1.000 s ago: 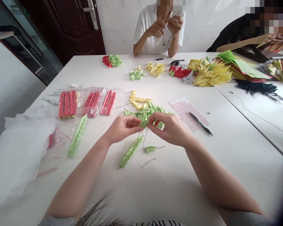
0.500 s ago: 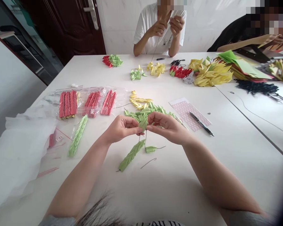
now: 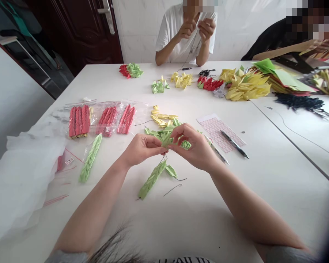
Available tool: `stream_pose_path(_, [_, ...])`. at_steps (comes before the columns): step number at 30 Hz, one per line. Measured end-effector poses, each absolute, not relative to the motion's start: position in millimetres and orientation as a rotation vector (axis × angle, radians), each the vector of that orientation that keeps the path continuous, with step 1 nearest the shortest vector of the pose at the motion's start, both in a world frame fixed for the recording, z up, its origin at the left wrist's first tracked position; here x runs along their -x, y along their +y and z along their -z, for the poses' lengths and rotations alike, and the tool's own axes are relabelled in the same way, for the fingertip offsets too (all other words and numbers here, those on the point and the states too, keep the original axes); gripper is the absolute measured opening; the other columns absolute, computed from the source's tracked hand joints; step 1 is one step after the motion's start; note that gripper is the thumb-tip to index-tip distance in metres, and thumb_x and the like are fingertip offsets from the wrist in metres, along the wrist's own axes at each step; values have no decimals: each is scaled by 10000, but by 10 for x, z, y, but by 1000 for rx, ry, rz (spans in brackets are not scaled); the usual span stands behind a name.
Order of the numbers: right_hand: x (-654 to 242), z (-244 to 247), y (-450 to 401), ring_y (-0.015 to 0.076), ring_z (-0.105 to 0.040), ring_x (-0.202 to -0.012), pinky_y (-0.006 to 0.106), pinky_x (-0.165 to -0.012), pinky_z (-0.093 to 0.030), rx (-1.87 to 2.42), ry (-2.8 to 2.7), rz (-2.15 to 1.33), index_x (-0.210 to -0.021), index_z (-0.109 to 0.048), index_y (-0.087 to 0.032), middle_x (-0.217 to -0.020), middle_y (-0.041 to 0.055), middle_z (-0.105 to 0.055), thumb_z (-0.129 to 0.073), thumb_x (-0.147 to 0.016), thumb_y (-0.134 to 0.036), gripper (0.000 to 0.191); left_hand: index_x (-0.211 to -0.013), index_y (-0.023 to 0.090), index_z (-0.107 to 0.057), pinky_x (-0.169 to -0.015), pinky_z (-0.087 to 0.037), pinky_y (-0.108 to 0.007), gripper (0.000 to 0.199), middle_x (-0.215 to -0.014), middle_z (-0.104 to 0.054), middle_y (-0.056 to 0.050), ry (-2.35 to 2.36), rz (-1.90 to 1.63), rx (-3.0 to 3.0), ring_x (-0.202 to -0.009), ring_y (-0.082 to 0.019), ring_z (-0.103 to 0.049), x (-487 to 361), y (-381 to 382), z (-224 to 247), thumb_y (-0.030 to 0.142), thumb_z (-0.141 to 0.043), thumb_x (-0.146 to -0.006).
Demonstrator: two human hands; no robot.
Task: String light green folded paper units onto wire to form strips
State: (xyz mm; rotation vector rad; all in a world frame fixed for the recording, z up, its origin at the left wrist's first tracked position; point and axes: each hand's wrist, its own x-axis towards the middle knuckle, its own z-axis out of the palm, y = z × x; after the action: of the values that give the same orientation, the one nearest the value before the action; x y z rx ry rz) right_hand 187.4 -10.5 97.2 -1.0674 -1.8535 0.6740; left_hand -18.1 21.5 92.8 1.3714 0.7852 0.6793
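Between my hands is a green folded-paper piece (image 3: 166,140). My left hand (image 3: 144,149) pinches it from the left. My right hand (image 3: 191,146) has thumb and fingers closed on its right side. Dark thread hangs below my fingers to a green folded-paper strip (image 3: 152,180) and a small green paper piece (image 3: 171,171), both by the table's near middle. A hooked wire (image 3: 172,189) lies just right of the strip. Behind my hands are more green folded pieces (image 3: 170,128), partly hidden, and yellow folded pieces (image 3: 162,117).
Bags of red folded strips (image 3: 107,118) and a green strip (image 3: 90,159) lie left. To the right are a label sheet (image 3: 212,126), a black pen (image 3: 234,143) and a white pen (image 3: 219,152). Across the table, a person in white (image 3: 186,36) works near yellow paper (image 3: 245,86).
My right hand has shifted slightly and its fingers have curled up more. The small green piece on the thread has swung up and left. The white pen now shows more.
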Motion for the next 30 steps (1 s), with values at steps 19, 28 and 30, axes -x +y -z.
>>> stream_pose_path(19, [-1821,-835,-93,170,-599,-778,337,-671,-528,708,-2107,-11,-946,-674,-251,-922,47,-639,-600,-917,-102,169,-782,157,-792,-738,-557,-287,250,-704,-728,-39,926,-724,-1396,-725,-171,-677,155,213,-977,375,-843,-671])
stream_pose_path(28, [-1829,-864,-110,156,-650,-808,305,-679,-573,660,-2100,-148,-1001,-649,-231,-949,59,-644,-547,-936,-69,202,-751,157,-756,-804,-542,-299,115,-767,-740,-48,814,-581,-1416,-810,-182,-686,234,226,-1055,271,-768,-737])
stream_pose_path(30, [-1831,-857,-118,151,-661,-795,298,-667,-577,685,-2094,-167,-988,-651,-230,-955,63,-651,-541,-940,-76,195,-754,163,-743,-828,-535,-299,83,-785,-742,-41,782,-562,-1442,-833,-181,-691,251,235,-1066,242,-722,-765])
